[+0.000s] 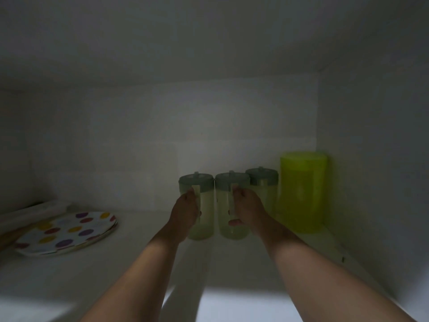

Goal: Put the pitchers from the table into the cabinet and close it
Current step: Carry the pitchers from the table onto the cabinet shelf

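Observation:
Both my arms reach deep into a dim white cabinet (232, 126). Three pale green pitchers with grey-green lids stand in a row near its back wall. My left hand (184, 211) is closed around the handle of the left pitcher (204, 219). My right hand (247, 211) grips the handle of the middle pitcher (224, 224). The third pitcher (263, 187) stands free just behind and to the right, touching neither hand. All three rest upright on the shelf (139, 240).
A taller bright lime-green container (301, 191) stands in the back right corner beside the third pitcher. A stack of polka-dot plates (67, 232) lies on the shelf at the left, with flat pale items (30, 213) behind it.

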